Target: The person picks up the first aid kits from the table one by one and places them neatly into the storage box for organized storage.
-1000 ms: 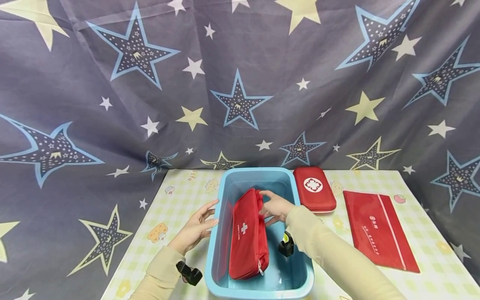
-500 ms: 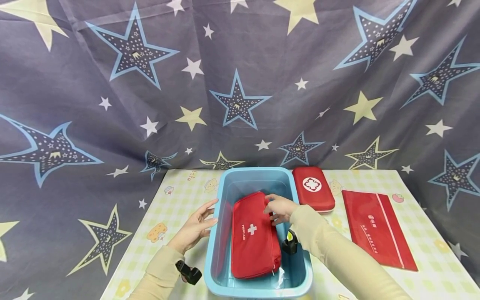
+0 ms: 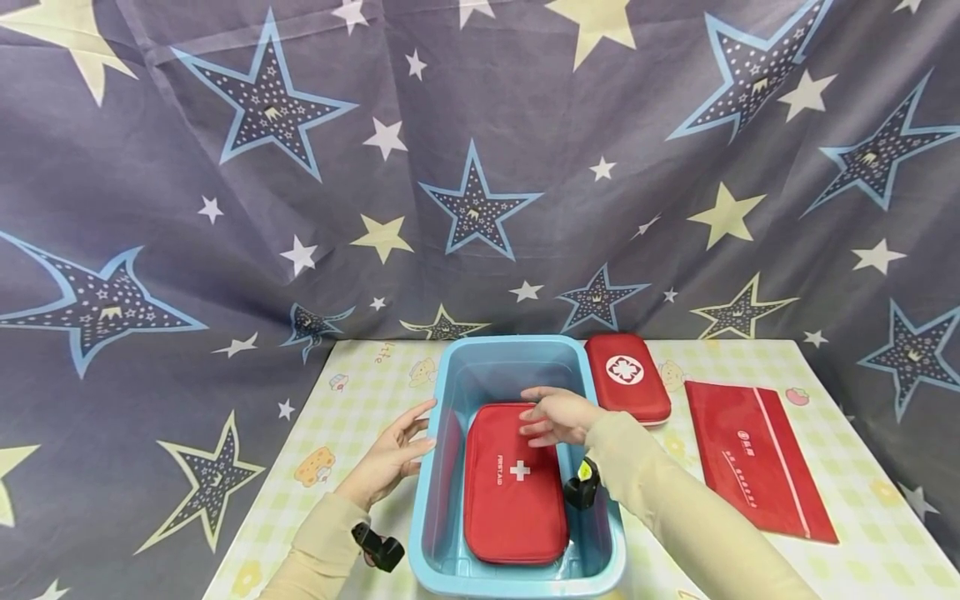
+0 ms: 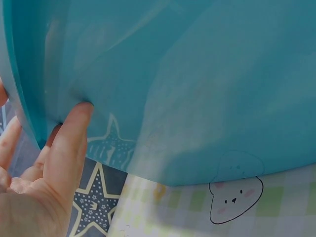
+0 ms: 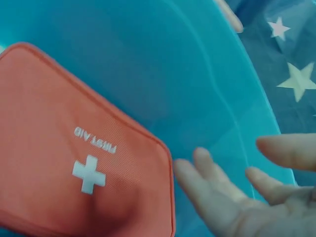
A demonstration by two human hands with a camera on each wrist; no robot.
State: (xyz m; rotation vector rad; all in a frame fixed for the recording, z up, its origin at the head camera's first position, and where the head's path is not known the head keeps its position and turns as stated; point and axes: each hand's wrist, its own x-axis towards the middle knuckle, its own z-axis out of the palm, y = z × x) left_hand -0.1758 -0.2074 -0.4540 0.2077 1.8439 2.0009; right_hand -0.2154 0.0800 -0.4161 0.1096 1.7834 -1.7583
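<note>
A red first aid pouch (image 3: 516, 508) with a white cross lies flat inside the light blue plastic bin (image 3: 424, 500). My right hand (image 3: 561, 417) hovers over the pouch's far right corner, fingers spread and holding nothing. In the right wrist view the fingertips (image 5: 190, 175) show beside the edge of the pouch (image 5: 123, 182); whether they touch it I cannot tell. Outside the bin, my left hand (image 3: 386, 458) rests its fingertips against the left wall, just below the rim. The left wrist view has the thumb (image 4: 74, 128) on the blue wall (image 4: 207, 98).
Right of the bin, a red hard case (image 3: 628, 379) with a white round emblem lies on the checked tablecloth (image 3: 360, 400). Farther right is a flat red document folder (image 3: 757, 462). A star-patterned curtain (image 3: 480, 167) hangs behind the table.
The pouch has gone from tilted on its side to lying flat in the bin. My right hand has let go of its edge and spread its fingers. The left hand stays put.
</note>
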